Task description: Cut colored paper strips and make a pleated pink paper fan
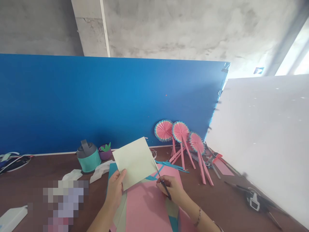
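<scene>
My left hand [116, 186] grips a sheet of pale cream paper [135, 161] by its lower left edge, thumb on top, and the sheet is held up at a tilt. In my right hand [171, 187] is a pair of scissors [164, 187] with dark handles. Their blades point up and lie along the sheet's right edge; whether they are cutting into it I cannot tell. Below both hands lies pink paper [147, 206] on top of cream and blue sheets. Narrow blue paper strips [172, 166] rest just behind the scissors.
Three pleated pink paper rosettes [181, 131] on pink sticks lean by the blue partition [96, 103]. A teal-and-grey container [89, 161] and a small purple pot [105, 153] stand at the back left, near crumpled white tissue [101, 170]. A dark cable with a white piece [254, 202] lies right.
</scene>
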